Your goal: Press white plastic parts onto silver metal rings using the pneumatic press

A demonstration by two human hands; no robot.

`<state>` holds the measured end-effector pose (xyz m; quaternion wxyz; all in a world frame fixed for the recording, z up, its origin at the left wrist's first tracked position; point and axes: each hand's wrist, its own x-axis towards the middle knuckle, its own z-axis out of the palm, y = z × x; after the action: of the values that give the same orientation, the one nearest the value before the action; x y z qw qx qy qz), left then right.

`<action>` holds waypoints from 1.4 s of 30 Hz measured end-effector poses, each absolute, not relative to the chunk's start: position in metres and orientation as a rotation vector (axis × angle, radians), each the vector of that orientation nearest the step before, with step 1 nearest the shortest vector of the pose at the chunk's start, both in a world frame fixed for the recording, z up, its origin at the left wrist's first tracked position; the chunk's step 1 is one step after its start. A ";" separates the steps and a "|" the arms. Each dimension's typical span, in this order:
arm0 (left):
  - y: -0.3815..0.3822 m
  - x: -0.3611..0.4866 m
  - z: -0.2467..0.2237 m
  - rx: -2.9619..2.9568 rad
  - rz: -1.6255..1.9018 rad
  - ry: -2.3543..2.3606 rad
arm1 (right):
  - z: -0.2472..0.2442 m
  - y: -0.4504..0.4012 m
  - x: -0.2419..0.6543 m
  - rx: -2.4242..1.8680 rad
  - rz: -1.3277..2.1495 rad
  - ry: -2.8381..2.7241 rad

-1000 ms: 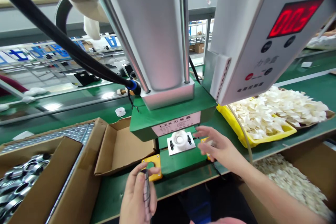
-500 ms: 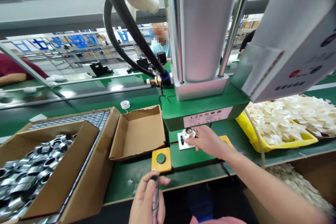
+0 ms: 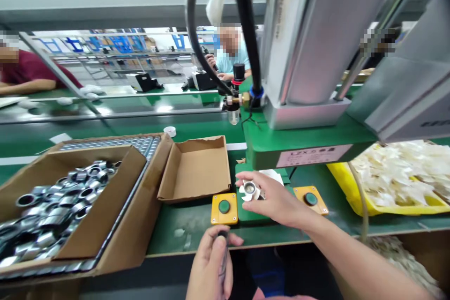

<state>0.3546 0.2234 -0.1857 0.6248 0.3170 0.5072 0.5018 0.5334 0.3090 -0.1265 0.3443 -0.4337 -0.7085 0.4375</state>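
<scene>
Biggest thing in the shot is the grey and green press [image 3: 309, 79], filling the upper right of the frame, with black hoses [image 3: 246, 28] curling down into its left side. Lower left is a big cardboard box [image 3: 116, 225] piled with shiny metal rings [image 3: 56, 206], and just right of it, around the middle of the frame, sits a smaller open cardboard box [image 3: 197, 173]. On the right edge there's a yellow tray [image 3: 383, 206] heaped with pale off-white pieces. All of it sits on a green bench [image 3: 183, 229]. In front of the press base are two yellow button boxes with green buttons, one at centre [image 3: 224, 208] and one a bit to the right [image 3: 311, 199]. The right hand [image 3: 277, 199] comes in from the lower right and sits between those two boxes, fingers partly curled, thumb and fingertips pinching a small silvery finned part [image 3: 249, 191] just in front of the press base, right above the centre button box. The left hand [image 3: 211, 267] is at the bottom centre, fingers loosely curled around a thin dark stick-like tool [image 3: 222, 255], thumb resting up near its top end; can't tell what the tool actually is. Other people are seated across the bench in the upper left and upper middle.
</scene>
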 end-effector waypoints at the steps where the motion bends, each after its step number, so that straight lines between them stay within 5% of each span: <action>1: 0.221 0.353 -0.187 0.724 1.154 1.162 | -0.126 0.314 0.526 -1.106 1.130 -1.875; 14: 0.211 0.327 -0.205 0.658 1.198 1.146 | -0.126 0.378 0.458 -1.065 0.808 -2.015; 21: 0.215 0.342 -0.191 0.714 1.143 1.223 | -0.136 0.298 0.576 -1.284 0.634 -2.082; 32: 0.276 0.406 -0.139 0.698 1.085 0.951 | -0.113 0.260 0.797 -1.904 -0.189 -1.398; 42: 0.327 0.449 -0.122 0.654 1.023 0.600 | -0.124 0.294 0.832 -1.968 -0.484 -1.853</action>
<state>0.4487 0.3273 -0.1216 0.7795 0.3024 0.2776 0.4731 0.8321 0.2942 -0.1240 0.1967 -0.7027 -0.6615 -0.1729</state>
